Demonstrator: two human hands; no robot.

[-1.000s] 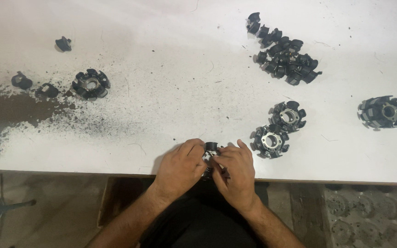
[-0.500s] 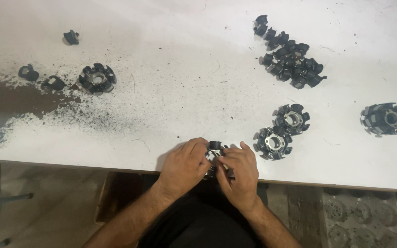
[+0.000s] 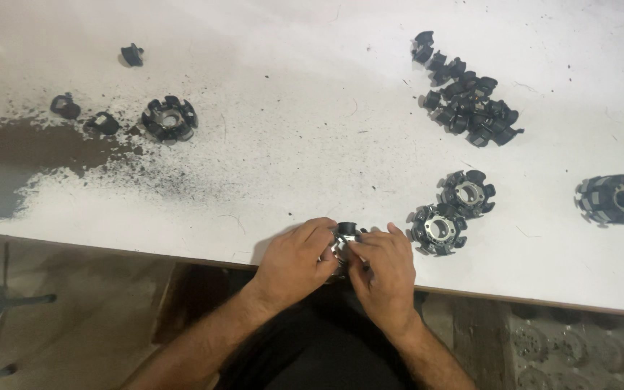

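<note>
At the near edge of the white table, my left hand and my right hand close together around one small black and silver toothed ring part. Most of that part is hidden by my fingers; only its top shows between them. Just right of my right hand lie two similar round toothed parts, one nearer and one behind it.
A pile of several small black clips sits at the back right. Another toothed part lies far right, one more at left beside loose black pieces. Dark dust and a worn patch cover the left side.
Both hands stay closed on the same part at the table edge, with only small finger shifts. The view has drifted slightly, so everything sits a little lower in the picture.
</note>
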